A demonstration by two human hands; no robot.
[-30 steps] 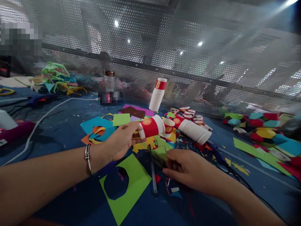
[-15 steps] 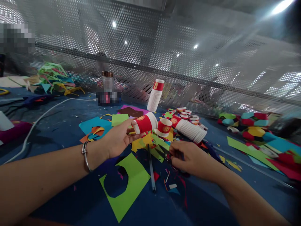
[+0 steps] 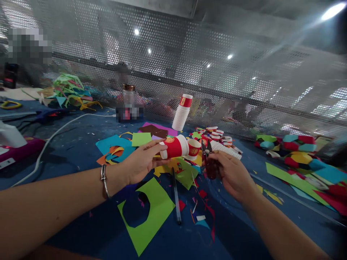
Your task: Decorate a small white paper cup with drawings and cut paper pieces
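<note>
My left hand [image 3: 145, 159] is closed around a red and white paper cup [image 3: 175, 147], tipped on its side with its rim toward the right. In my right hand [image 3: 227, 171] is a pair of scissors [image 3: 209, 162] with dark red handles, blades pointing up and away from me. A second paper cup [image 3: 194, 148] stands on the table just past the held cup's rim. Partly hidden behind my right hand lies a nested stack of cups [image 3: 226, 149]. Below my hands are a pen [image 3: 176, 198] and a green sheet [image 3: 155, 207] with a round cutout.
A tall stack of cups [image 3: 181, 116] stands at the back near the perforated metal screen [image 3: 162, 65]. A lidded jar [image 3: 129, 95] is left of it. Coloured paper pieces [image 3: 300, 159] lie at the right. A white cable [image 3: 54, 135] crosses the left side.
My right hand has come up from the table with the scissors and now shows them beside the cups. My left hand keeps hold of the cup. The view has shifted slightly.
</note>
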